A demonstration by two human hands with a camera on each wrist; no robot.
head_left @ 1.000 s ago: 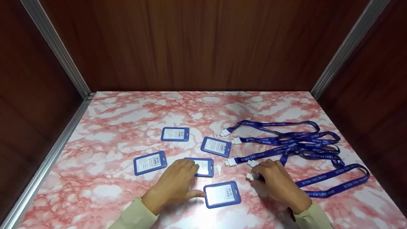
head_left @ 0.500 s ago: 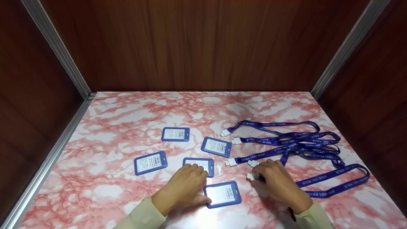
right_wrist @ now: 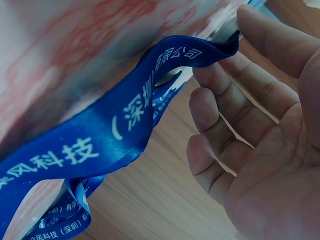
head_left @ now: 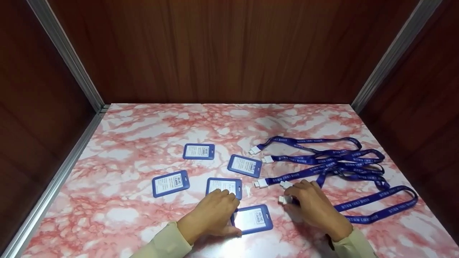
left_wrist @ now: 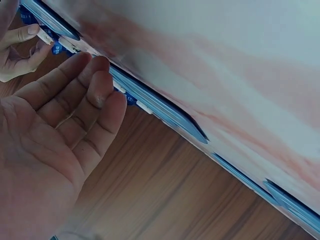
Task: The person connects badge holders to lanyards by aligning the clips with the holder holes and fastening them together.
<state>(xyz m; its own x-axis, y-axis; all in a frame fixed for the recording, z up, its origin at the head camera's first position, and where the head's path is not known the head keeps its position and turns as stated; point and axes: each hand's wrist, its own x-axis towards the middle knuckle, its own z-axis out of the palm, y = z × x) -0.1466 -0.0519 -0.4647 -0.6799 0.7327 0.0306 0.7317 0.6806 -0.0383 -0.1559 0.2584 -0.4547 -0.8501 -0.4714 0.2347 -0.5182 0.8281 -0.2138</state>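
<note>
Just left of the table's front middle, my left hand [head_left: 211, 215] reaches over the left edge of the nearest blue card holder [head_left: 255, 219], thumb at its lower left corner. Its fingers overlap a second card holder [head_left: 223, 184] behind. In the left wrist view that palm shows, the fingers loosely bent with nothing between them. My right hand [head_left: 315, 209] pinches the white plastic clip [head_left: 285, 199] of the nearest blue lanyard [head_left: 380, 211] between thumb and forefinger. Another white clip [head_left: 285, 184] lies right at its knuckles. White lettering runs along the lanyard strap [right_wrist: 90, 145].
More card holders lie farther back: one at left [head_left: 170, 183], one at the rear [head_left: 198, 151] and one by the clips [head_left: 245, 165]. Several overlapping lanyards [head_left: 333, 157] spread over the right side. Brown wood-grain panels [head_left: 229, 53] wall in the marbled table [head_left: 143, 125].
My left hand has slid right and slightly toward the front, off the middle card holder and onto the left edge of the nearest one. The right hand has stayed at the clip.
</note>
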